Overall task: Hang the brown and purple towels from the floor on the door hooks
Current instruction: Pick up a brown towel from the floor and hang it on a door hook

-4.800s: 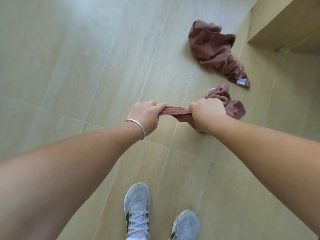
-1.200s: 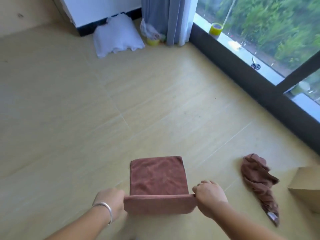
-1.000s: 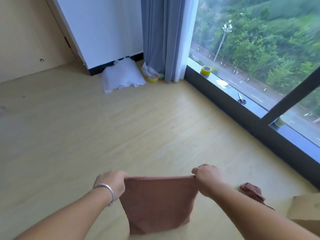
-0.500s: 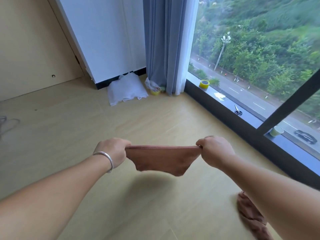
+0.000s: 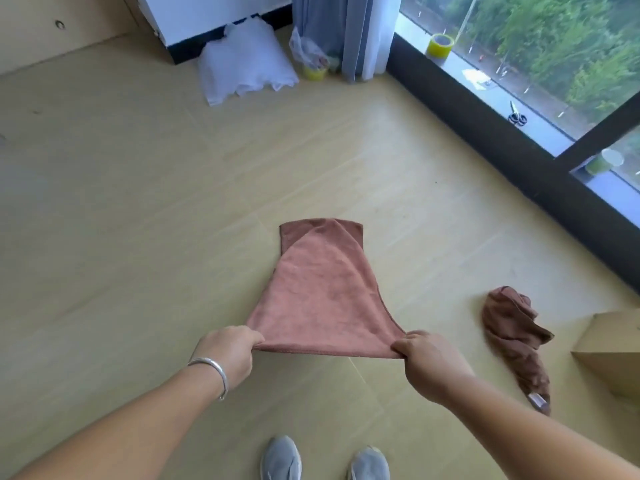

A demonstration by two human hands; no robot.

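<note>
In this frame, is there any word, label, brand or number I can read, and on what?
No text can be read.
The small pale tag at the lower end of the crumpled dark brown towel on the floor: too small and blurred.
The yellow tape roll on the window sill: no print visible.
The spread pinkish-brown towel: plain.

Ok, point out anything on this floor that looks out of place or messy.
A darker brown towel lies crumpled on the floor beside a cardboard box, not yet picked up. The pinkish-brown towel held by both hands has its far end doubled over on the floor.
</note>
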